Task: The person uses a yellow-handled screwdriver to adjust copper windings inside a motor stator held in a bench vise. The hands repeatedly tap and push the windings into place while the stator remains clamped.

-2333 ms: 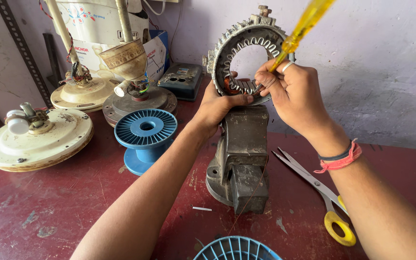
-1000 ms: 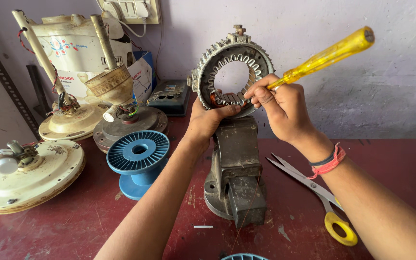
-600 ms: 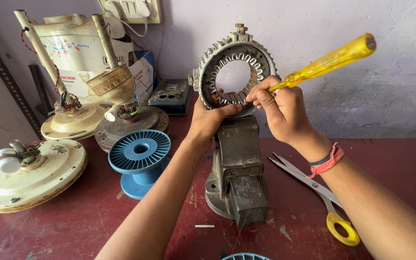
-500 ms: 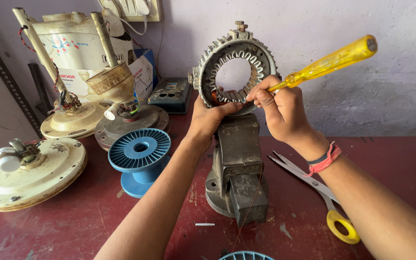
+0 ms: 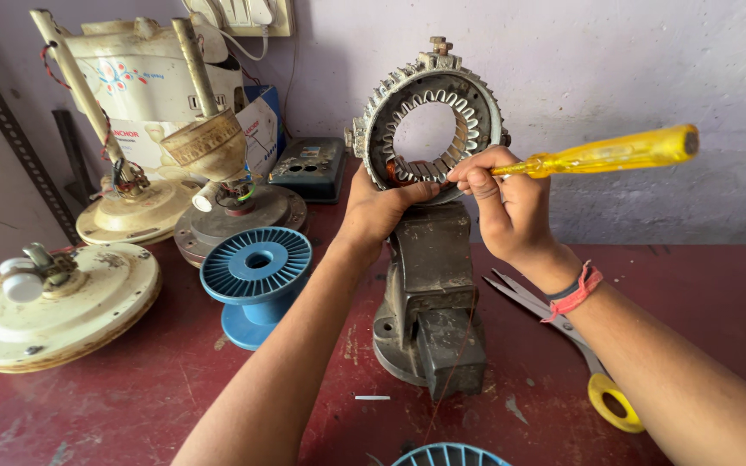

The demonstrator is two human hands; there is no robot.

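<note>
Stator ring (image 5: 432, 121) just above left hand (image 5: 375, 207), touching.

Spool: empty blue plastic spool (image 5: 256, 276), left of centre on the red table (image 5: 718, 302).
Fan housings: cream ceiling-fan housings (image 5: 58, 306) at left, near and far.
Scissors: yellow-handled scissors (image 5: 593, 380), right, lying flat.
Box: blue box (image 5: 308, 168) by the far wall.

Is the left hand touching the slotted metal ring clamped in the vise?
Touching. The head view shows the left hand pressed against the lower rim of the stator ring, thumb over its inner edge, above the vise.
</note>
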